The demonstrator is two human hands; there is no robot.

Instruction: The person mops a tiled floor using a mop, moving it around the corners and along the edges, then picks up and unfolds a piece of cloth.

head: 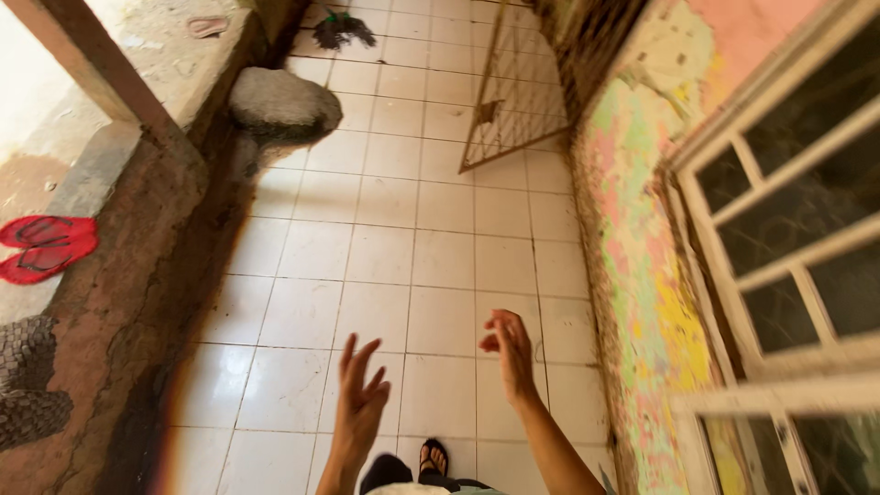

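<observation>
My left hand (359,396) is raised over the white tiled floor (412,238), fingers spread and holding nothing. My right hand (510,348) hangs a little higher and to the right, fingers loosely curled apart, also with nothing in it. Below them I see my foot in a black sandal (434,456). Neither hand touches anything.
A wall with peeling pink, green and yellow paint (642,275) and a white-framed window (788,229) run along the right. A wire mesh panel (513,92) leans on that wall. A grey stone (282,103), a dark broom head (341,29) and red flip-flops (44,246) lie at left.
</observation>
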